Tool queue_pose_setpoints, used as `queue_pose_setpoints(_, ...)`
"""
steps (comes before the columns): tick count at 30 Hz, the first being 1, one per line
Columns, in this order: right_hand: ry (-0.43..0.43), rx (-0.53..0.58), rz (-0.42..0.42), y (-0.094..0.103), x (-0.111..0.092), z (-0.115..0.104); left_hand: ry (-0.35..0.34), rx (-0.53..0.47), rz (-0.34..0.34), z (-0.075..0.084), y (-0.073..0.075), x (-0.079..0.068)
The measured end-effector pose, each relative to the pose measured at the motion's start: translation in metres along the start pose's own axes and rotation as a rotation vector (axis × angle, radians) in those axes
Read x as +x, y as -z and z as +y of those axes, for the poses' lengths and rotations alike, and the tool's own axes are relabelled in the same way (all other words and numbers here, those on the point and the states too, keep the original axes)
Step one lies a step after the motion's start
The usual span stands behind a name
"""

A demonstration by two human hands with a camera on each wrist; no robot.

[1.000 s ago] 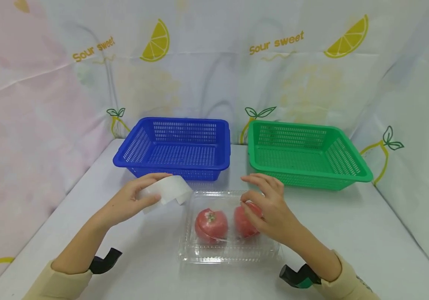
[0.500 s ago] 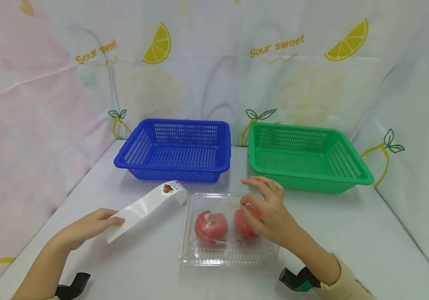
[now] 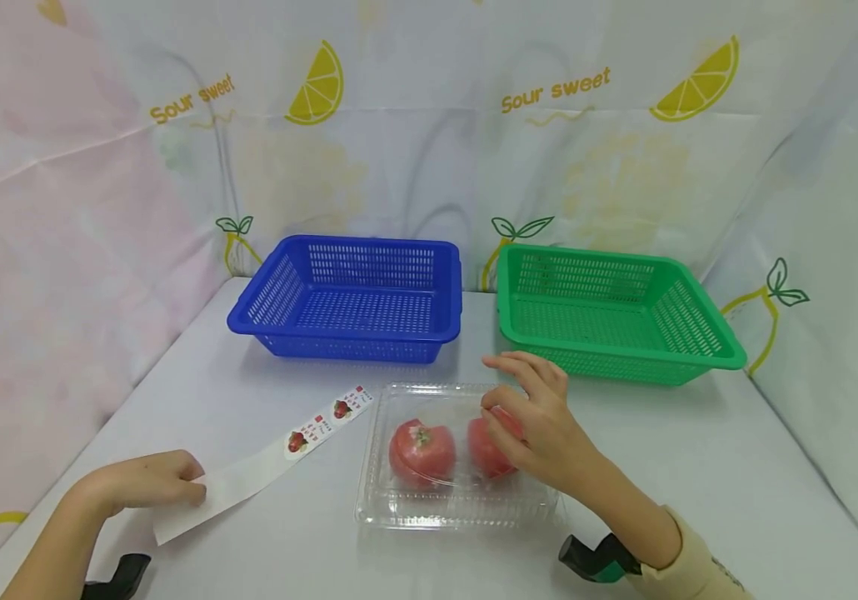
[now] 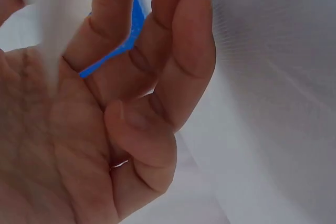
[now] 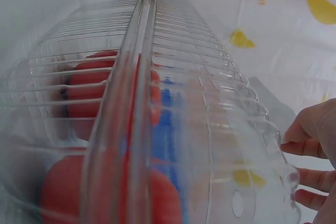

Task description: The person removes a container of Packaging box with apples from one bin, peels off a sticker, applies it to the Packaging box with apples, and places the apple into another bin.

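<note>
Thumb and fingers of my left hand (image 3: pixel 140 483) pinch the near end of a white strip of stickers (image 3: pixel 249 483). Fruit pictures and small print show on the strip's far part, which reaches toward the clear box. In the left wrist view the strip is a pale blur above the palm. A lidded clear plastic box (image 3: pixel 444 515) stands before me, with one tomato (image 3: pixel 423 458) on the left and another tomato (image 3: pixel 483 454) on the right, partly hidden. My right hand (image 3: pixel 537 421) is over the box's right side, fingers loosely bent; whether the fingertips (image 5: pixel 289 135) touch the lid, I cannot tell.
A blue plastic basket (image 3: pixel 354 337) stands behind the box to the left. To its right is a green basket (image 3: pixel 616 357). A printed cloth (image 3: pixel 429 125) hangs behind the white table (image 3: pixel 286 550) and along its sides.
My left hand has drawn back toward the left and nearer me with the strip. The strip, curled over before, now stretches out with its pictures showing. My right hand has stayed in place.
</note>
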State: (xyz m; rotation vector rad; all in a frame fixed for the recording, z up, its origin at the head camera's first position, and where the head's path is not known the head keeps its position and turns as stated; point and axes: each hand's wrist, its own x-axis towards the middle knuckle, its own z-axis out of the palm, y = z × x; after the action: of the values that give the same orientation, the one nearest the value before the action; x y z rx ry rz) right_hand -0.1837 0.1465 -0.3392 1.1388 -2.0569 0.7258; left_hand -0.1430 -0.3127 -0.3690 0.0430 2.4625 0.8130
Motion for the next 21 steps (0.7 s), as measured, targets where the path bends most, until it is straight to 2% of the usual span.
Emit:
queue_pose_setpoints(2,0.003,0.0,-0.002,0.0,0.0,0.0,-0.02,0.023,0.011,-0.001,-0.001,0.001)
queue_pose_setpoints(5,0.007,0.001,-0.003,-0.001,0.0,0.001,-0.069,0.096,0.063,-0.002,0.0,0.007)
queue_pose_setpoints(9,0.002,-0.001,-0.007,-0.001,-0.001,0.001,-0.089,0.19,0.144,0.0,0.004,0.014)
queue_pose_setpoints(12,-0.002,-0.005,-0.01,0.0,-0.001,0.001,-0.088,0.22,0.171,0.007,0.006,0.015)
queue_pose_setpoints(17,-0.004,-0.014,-0.008,0.0,-0.002,0.002,-0.133,0.258,0.232,0.025,0.0,0.018)
queue_pose_setpoints(21,-0.005,-0.011,-0.009,0.0,-0.002,0.002,-0.18,0.253,0.257,0.05,-0.008,0.02)
